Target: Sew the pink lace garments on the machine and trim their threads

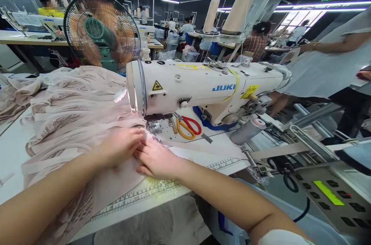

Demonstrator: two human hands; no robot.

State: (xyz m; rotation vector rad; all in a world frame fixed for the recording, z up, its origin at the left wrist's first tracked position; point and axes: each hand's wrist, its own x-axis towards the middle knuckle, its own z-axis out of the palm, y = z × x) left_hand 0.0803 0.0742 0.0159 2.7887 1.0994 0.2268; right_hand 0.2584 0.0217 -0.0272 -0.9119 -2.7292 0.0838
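Note:
A white sewing machine (197, 82) stands across the table, with a heap of pale pink lace-trimmed fabric (72, 102) to the left of its head. My left hand (123, 146), slightly blurred, is closed on the fabric just in front of the needle area. Beside it, touching its fingertips, my right hand (158, 160) has its fingers bent and pressed together on the fabric edge. The fingertips and the needle are partly hidden. A pale strip (203, 147) runs from the right toward the needle area.
Red-and-yellow-handled scissors (188, 127) lie under the machine arm, near a grey thread cone (248, 130). A printed ruler (130, 200) lines the table's front edge. Behind stands a large fan (101, 30). At right are a control box (327, 194) and a standing person (327, 55).

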